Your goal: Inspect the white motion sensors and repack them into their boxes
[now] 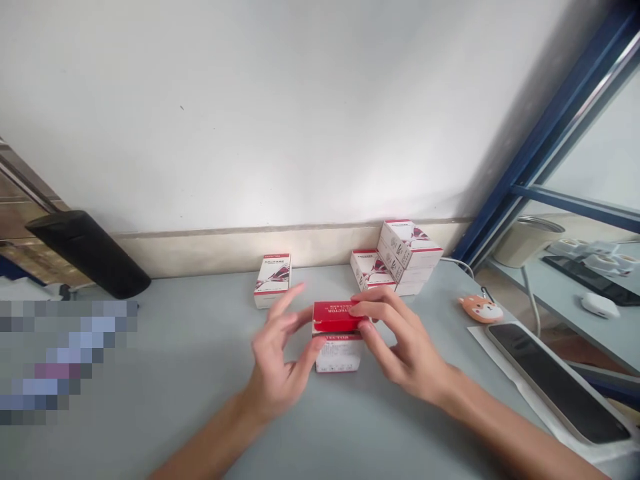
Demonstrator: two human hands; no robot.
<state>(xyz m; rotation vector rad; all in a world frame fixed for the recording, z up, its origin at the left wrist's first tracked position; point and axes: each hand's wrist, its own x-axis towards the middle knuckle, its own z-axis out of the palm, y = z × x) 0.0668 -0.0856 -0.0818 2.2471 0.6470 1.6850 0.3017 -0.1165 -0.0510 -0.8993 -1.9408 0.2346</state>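
Gripping red-topped white carton (338, 337) at frame centre in right hand (403, 340), left hand (280, 353) spreading open just beside it; stacked cartons (397, 257) and single carton (273, 280) standing behind, phone (557, 383) lying at right, grey tabletop (175, 347) meeting white wall (250, 113).

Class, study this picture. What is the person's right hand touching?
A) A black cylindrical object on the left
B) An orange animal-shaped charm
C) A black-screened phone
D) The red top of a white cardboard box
D. The fingers of the right hand rest on the red top of the white cardboard box.
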